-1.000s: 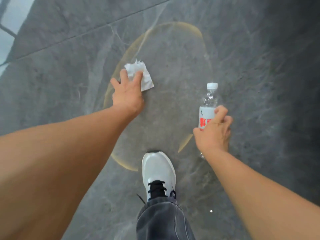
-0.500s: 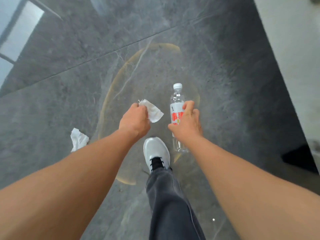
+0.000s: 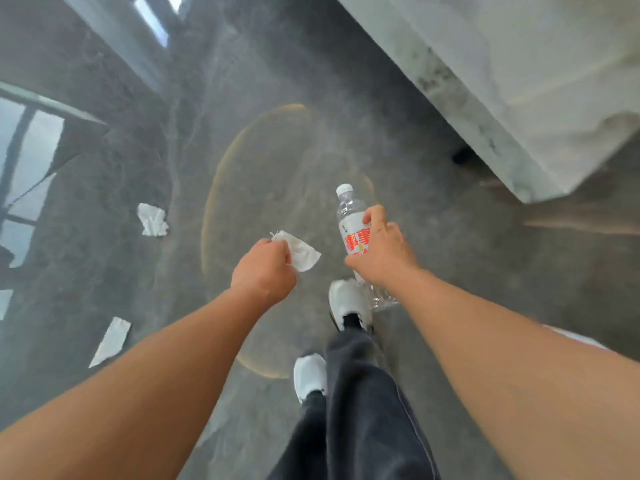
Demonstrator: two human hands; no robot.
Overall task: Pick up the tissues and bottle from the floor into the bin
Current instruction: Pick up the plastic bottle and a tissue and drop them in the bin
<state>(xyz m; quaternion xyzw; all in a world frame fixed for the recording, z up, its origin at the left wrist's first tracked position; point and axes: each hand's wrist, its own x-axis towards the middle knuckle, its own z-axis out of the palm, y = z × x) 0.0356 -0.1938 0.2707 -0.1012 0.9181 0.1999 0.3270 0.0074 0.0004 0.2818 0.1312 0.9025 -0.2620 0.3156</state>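
My left hand (image 3: 264,271) is closed on a crumpled white tissue (image 3: 302,253) that sticks out to the right of the fist. My right hand (image 3: 382,252) grips a clear plastic bottle (image 3: 351,223) with a white cap and a red-and-white label, held above the floor. Two more white tissues lie on the dark floor to the left: a crumpled tissue (image 3: 152,220) and a flatter folded tissue (image 3: 111,341) nearer me. No bin is in view.
The dark grey stone floor (image 3: 450,237) carries a yellowish ring mark. A pale marble block (image 3: 502,98) fills the upper right. My white shoes (image 3: 348,303) and dark trouser legs are below the hands. Window reflections glint at the left.
I have stood up, lifting the tissue and the bottle off the floor. The view has pulled back, bringing two more tissues and the marble block into sight.
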